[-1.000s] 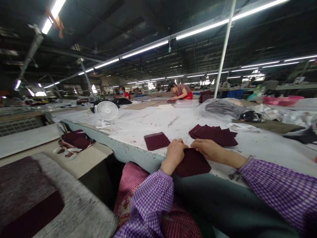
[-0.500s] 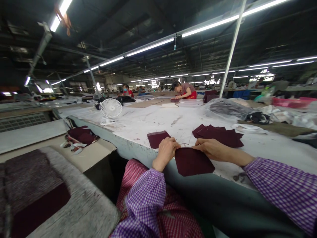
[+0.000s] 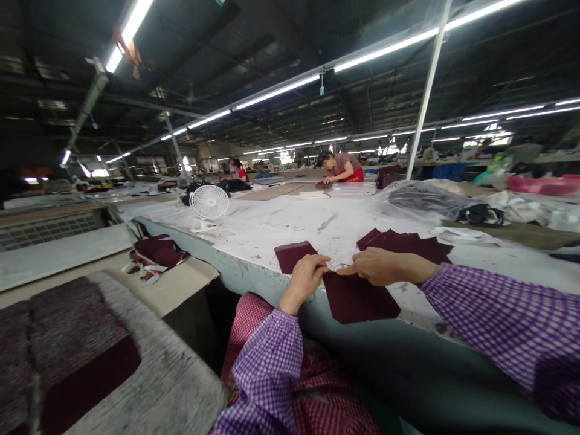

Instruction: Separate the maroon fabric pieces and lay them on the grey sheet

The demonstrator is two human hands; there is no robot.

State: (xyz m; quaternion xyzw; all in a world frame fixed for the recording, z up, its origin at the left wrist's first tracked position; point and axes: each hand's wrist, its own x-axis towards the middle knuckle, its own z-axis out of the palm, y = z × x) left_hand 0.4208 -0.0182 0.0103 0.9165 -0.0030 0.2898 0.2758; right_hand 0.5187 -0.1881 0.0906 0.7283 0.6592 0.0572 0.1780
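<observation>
Maroon fabric panel (image 3: 361,300): lies at the near edge of the tabletop (image 3: 267,220), its lower portion apparently overhanging. Left hand (image 3: 304,281): fingers pinch the panel's upper left corner, presumably to steady it. Right hand (image 3: 383,266): index finger extended along the upper edge, seemingly to flatten or guide it; whether the remaining fingers grip cannot be told. A second maroon panel (image 3: 292,255) lies just beyond the left hand; contact undetermined. A fanned stack of maroon panels (image 3: 408,241) sits behind the right hand, its spread probably easing pickup. The gap between these leaves forward room; nearward, the edge limits support.
</observation>
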